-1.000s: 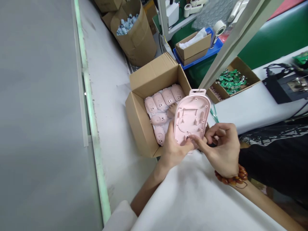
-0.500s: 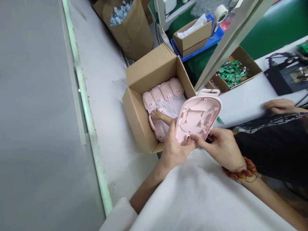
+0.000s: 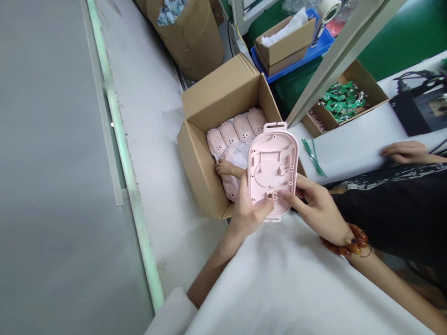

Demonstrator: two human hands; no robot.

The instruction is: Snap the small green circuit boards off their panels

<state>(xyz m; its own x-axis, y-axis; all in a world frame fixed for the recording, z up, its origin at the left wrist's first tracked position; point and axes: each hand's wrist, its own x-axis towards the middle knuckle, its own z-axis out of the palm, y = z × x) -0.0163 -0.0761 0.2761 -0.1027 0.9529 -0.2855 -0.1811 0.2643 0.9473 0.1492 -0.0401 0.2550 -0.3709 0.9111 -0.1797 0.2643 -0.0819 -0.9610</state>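
Note:
A pink plastic housing (image 3: 270, 163) is held up between my two hands, its ribbed inner side facing me and slotted tabs at both ends. My left hand (image 3: 247, 209) grips its left edge, thumb bent over the lower inside. My right hand (image 3: 317, 204), below which sits a bracelet of amber beads (image 3: 349, 242), holds the right edge with its thumb near small openings at the bottom. Behind it, a cardboard box (image 3: 202, 172) contains several similar pink housings (image 3: 244, 129) on white wrapping. A co-worker's hand (image 3: 225, 167) reaches into that box.
At the right, a cardboard tray (image 3: 375, 100) holds green parts (image 3: 344, 100) beside a metal post (image 3: 328, 65). Green strips (image 3: 314, 158) lie on the white bench. Another person's hand (image 3: 405, 151) rests there. A large carton (image 3: 188, 46) stands behind the box.
The housing has turned more upright and square to me and shifted slightly left. In the box, the co-worker's hand has moved a little left, and white wrapping there has shifted.

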